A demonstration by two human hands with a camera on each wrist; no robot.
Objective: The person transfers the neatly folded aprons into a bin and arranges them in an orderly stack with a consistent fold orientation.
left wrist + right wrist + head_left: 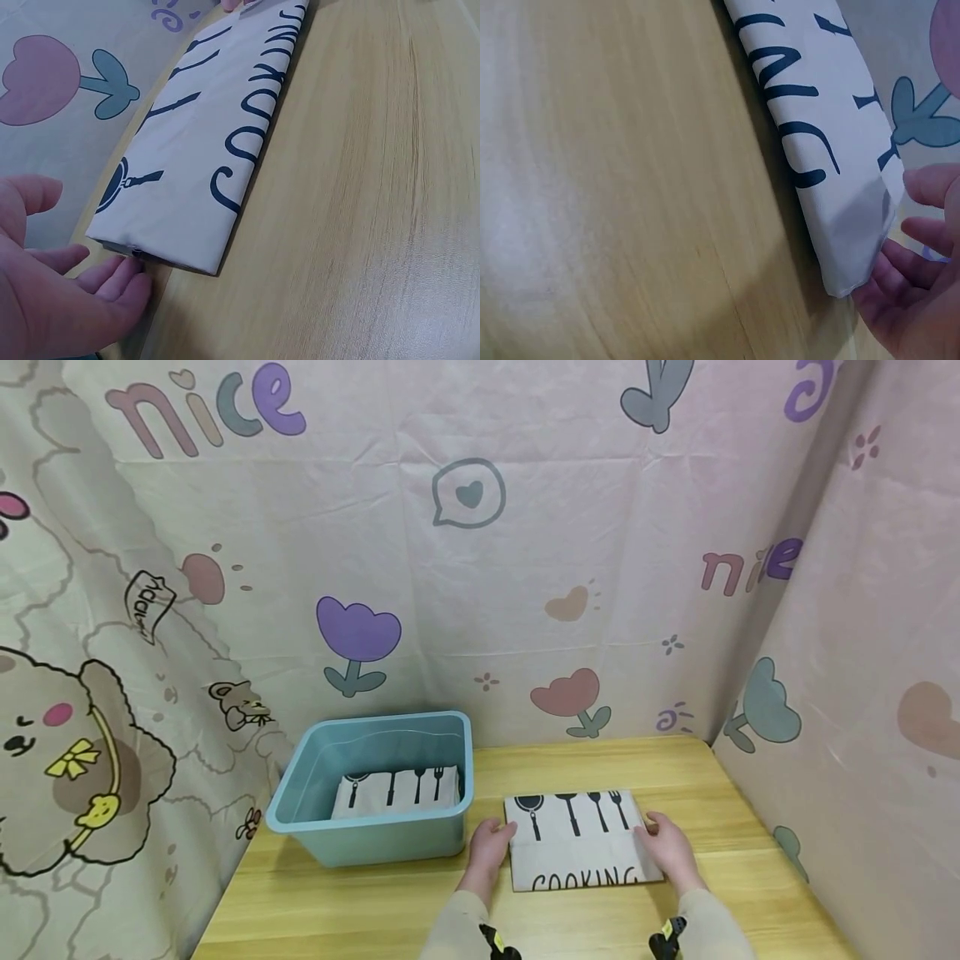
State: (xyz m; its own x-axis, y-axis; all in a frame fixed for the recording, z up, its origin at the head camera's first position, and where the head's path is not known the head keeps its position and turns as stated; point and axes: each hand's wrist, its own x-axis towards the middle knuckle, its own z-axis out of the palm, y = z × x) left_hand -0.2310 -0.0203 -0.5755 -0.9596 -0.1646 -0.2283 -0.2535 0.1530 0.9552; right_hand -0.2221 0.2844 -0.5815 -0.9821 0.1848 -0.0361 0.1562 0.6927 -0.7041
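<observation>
A folded white cloth [581, 843] lies flat on the table, printed with black kitchen utensils and the word COOKING. At its left short edge is my left hand [489, 847]; in the left wrist view, the fingertips [135, 289] meet that edge while the thumb [41, 193] stays apart from the cloth. My right hand [670, 850] is at the opposite edge. In the right wrist view, its lower fingers [896, 281] touch the cloth's corner and partly go out of sight beside it. The right thumb [930, 184] is raised close to the edge, over a shadow on the fabric.
Left of the hands stands a blue plastic bin [375, 852] holding another folded cloth [397, 793] with the same utensil print. The wooden table [337, 910] meets a patterned curtain [465, 610] at the back and both sides.
</observation>
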